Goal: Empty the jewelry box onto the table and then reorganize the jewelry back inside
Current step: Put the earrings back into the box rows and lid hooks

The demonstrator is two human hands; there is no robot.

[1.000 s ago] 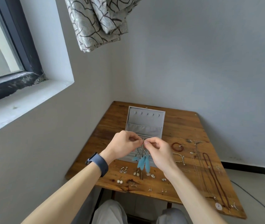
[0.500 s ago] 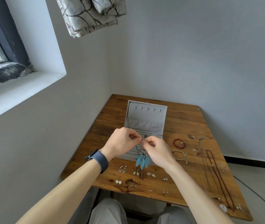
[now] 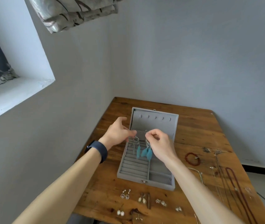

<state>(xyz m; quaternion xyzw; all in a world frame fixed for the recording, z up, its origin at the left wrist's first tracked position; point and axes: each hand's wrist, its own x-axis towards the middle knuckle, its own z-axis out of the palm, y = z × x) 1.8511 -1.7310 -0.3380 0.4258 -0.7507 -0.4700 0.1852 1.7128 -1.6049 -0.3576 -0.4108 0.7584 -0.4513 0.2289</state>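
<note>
**Head view: feather pair split over the open box**

Each hand holds one blue feather earring by its top, above the box [image 3: 135, 167]. The left hand [image 3: 118, 134] pinches the left earring [image 3: 138, 151] between thumb and forefinger, with its other fingers [image 3: 122, 120] spread loose. The right hand [image 3: 160, 143] has its fingers [image 3: 151, 136] curled tight on the hook of the right earring [image 3: 147, 153].

Held this way, the feathers hang straight and clear of each other. That looks like the reason for the grip: a dangling pair tangles easily, and holding them apart keeps the chains free before they go in.

Both earrings hang over the far end of the ring rolls, just in front of the raised lid [image 3: 154, 122]. Nothing else shows in the box compartments, so the refill seems to be only beginning. Whether the earrings are bound for the lid's hooks or for a compartment cannot be told.

The box sits mid-desk on worn brown planks, its clasp side toward the person. On the desk [image 3: 198, 126], small earrings [image 3: 142, 199] lie in pairs along the near edge. A red bracelet [image 3: 192, 158] and the long necklaces [image 3: 236, 188] lie to the right, stretched out straight, likely to keep them from knotting.

The desk stands in a corner of plain grey walls [image 3: 193, 54]. A window sill [image 3: 15, 92] shows on the left, with a patterned curtain [image 3: 73, 12] above. A dark watch [image 3: 98, 150] is on the left wrist.
</note>
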